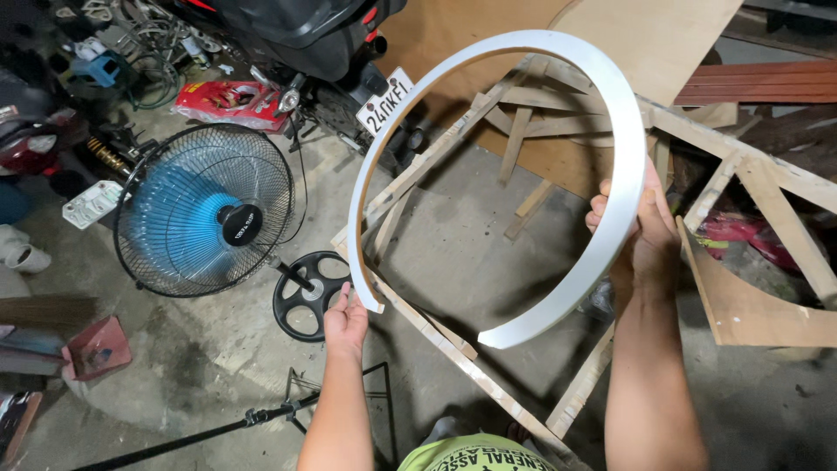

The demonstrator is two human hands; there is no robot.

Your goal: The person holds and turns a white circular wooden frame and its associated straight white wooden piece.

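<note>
Two bare hands hold one white, flat, curved strip shaped like an open ring (514, 166), raised in the air above the concrete floor (453, 253). Right hand (641, 231) is clenched round the strip's right-hand side, fingers wrapped over its outer face. Left hand (346, 321) supports the strip's lower left tip from beneath, fingers curled at the end; how firmly it grips I cannot tell. The other tip hangs free at lower centre, well apart from the left one, so the ring stands open.

Progress, as a judgement: the strip is already cut and bent to its curve and painted or faced white; it is fixed to nothing yet. It looks to be at a checking or fitting stage, with any mounting not done.

Below and behind the strip lies a pale wooden lattice frame of nailed slats (488, 139), spread across the floor and up to the right. A curved plywood offcut (750, 305) rests at the right. At left stands a black-caged floor fan with blue blades (205, 214), its round black base (305, 296) just beside the left hand. A parked black motorcycle (305, 44) sits at the top, tangled cables and a red packet (228, 100) near it. A black tripod leg (261, 417) crosses the lower left. The frame slats and fan base crowd the floor under the strip.
</note>
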